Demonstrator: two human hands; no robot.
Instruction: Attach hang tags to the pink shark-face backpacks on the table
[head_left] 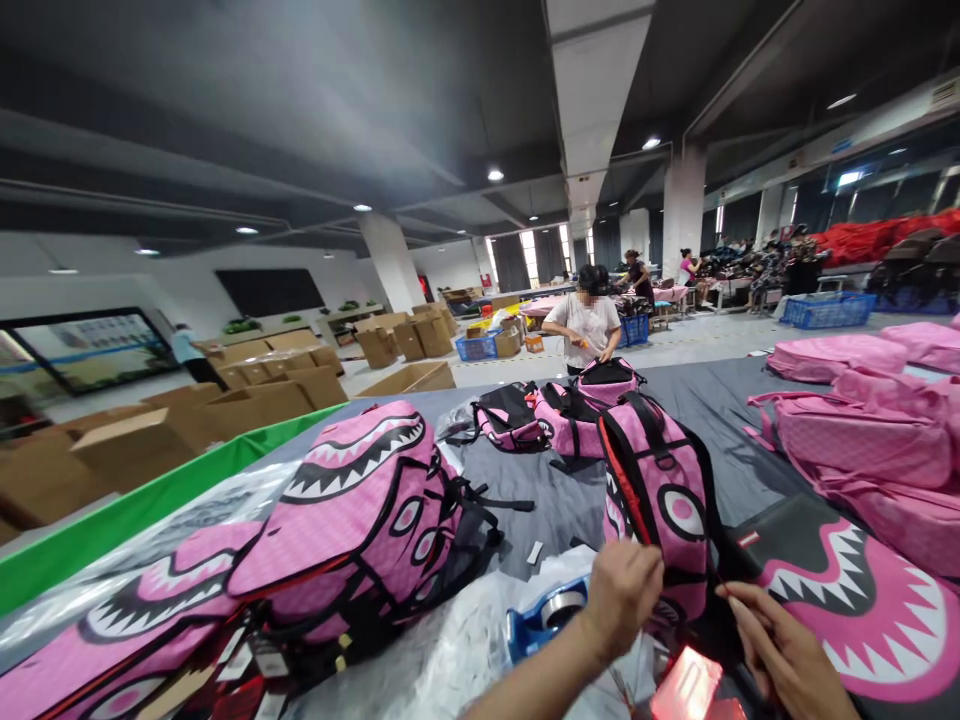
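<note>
Right in front of me stands an upright pink and black backpack (684, 510) with a shark-eye print, its red-lined zip opening facing left. My left hand (624, 592) is closed in a fist at its lower front; whatever the fingers hold is hidden. At the bag's lower right, my right hand (780, 640) pinches with thumb and forefinger, on something too small to make out. Below and between the hands lie shiny red tags (687, 684). A blue tape dispenser (529, 622) sits beside my left wrist, on clear plastic bags (457, 640).
Shark-mouth backpacks (352, 510) lie at left, and a shark-print flap (862, 610) at right. Plain pink bags (862, 435) are piled behind it. Across the grey-covered table (525, 490), a co-worker (583, 325) handles another backpack. Cardboard boxes (142, 445) stand beyond the green edge (172, 500).
</note>
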